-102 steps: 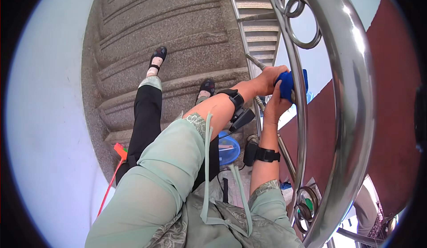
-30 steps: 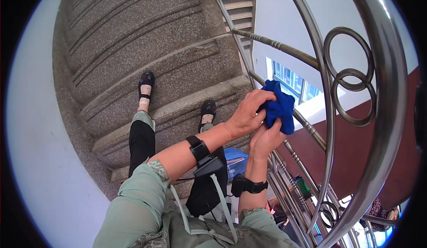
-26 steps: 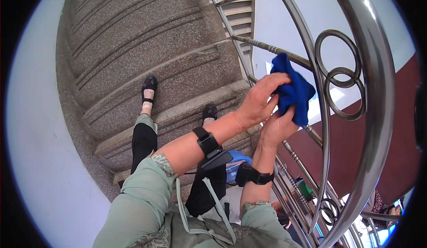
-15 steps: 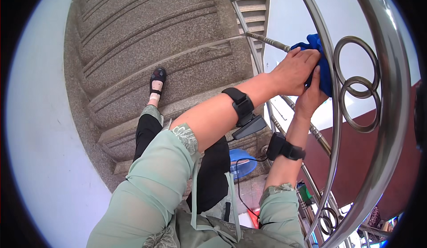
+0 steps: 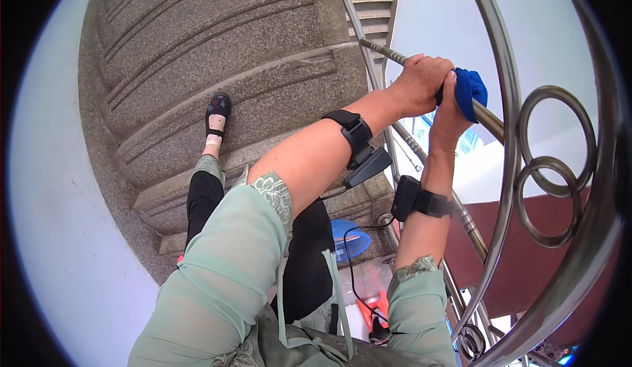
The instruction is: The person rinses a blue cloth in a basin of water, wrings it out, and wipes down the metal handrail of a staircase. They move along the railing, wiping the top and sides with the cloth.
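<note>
A blue cloth [image 5: 470, 92] is wrapped around a slanting metal baluster [image 5: 488, 122] of the stair railing. My left hand [image 5: 422, 84] is closed over the baluster and the near end of the cloth, its fingers curled over the top. Just below and to the right, my right hand [image 5: 451, 113] grips the cloth from underneath, thumb up against my left hand. Part of the cloth is hidden behind both hands. Each forearm wears a black strap with a small device, and a black cable [image 5: 351, 262] hangs between them.
Speckled stone steps [image 5: 217, 57] rise on the left beside a white wall [image 5: 85, 248]; one black shoe [image 5: 218, 107] rests on a step. A blue basin [image 5: 351, 240] and a red object [image 5: 374, 306] are below. Metal rings [image 5: 555, 140] and a thick handrail [image 5: 573, 262] curve on the right.
Both hands and the cloth have moved from beside the curved rail onto the slanting baluster, slightly left. The cloth is now bunched around that bar. The view has shifted a little.
</note>
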Tool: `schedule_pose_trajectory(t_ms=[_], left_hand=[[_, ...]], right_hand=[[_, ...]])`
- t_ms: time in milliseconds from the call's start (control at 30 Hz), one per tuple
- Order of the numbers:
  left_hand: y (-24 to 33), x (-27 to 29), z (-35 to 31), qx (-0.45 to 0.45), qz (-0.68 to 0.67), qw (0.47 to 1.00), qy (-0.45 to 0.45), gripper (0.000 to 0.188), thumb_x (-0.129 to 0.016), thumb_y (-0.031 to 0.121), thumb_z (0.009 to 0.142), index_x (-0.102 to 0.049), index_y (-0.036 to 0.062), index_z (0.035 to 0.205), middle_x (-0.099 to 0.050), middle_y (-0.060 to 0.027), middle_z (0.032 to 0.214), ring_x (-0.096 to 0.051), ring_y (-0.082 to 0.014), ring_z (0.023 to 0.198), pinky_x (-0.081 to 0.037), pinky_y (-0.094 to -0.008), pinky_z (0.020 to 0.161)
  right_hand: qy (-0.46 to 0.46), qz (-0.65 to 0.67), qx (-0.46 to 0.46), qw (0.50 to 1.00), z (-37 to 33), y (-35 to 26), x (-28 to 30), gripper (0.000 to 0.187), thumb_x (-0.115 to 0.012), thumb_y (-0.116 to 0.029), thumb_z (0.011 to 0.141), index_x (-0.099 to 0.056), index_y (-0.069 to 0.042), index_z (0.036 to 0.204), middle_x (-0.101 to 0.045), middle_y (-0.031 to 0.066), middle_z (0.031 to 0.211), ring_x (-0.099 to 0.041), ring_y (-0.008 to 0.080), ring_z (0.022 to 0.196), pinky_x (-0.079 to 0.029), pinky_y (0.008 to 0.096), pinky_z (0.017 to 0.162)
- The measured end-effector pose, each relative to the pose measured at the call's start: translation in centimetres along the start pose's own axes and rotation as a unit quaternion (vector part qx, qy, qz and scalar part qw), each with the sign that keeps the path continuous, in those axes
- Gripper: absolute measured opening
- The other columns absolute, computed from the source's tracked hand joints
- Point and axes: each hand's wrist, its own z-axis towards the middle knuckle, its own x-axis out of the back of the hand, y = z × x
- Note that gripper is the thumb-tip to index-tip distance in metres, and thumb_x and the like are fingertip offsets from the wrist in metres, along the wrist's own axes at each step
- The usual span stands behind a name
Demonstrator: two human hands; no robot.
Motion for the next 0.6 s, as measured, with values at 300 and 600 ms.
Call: schedule_pose_trajectory(t_ms=[300, 600], left_hand=[[-8.6, -0.2, -1.6, 0.039, 0.027, 0.999, -0.004, 0.029, -0.060, 0.008, 0.082, -0.052, 0.0140, 0.110, -0.061, -0.0051, 0.102, -0.058, -0.0275, 0.107, -0.035, -0.0448, 0.100], [-15.2, -0.2, -2.9, 0.068, 0.055, 0.996, -0.028, 0.031, -0.061, 0.008, 0.083, -0.052, 0.0147, 0.112, -0.062, -0.0053, 0.106, -0.059, -0.0277, 0.110, -0.037, -0.0454, 0.101]], right_hand=[[-0.027, 0.006, -0.002, 1.000, -0.2, 7.0, -4.3, 0.019, -0.071, -0.007, 0.090, -0.054, -0.011, 0.083, -0.057, -0.0043, 0.080, -0.054, 0.0051, 0.076, -0.048, 0.0248, 0.073], [-0.047, 0.043, -0.058, 0.996, -0.9, 12.8, -7.9, 0.022, -0.074, -0.007, 0.088, -0.053, -0.012, 0.084, -0.058, -0.0049, 0.082, -0.055, 0.0056, 0.079, -0.050, 0.0266, 0.077]])
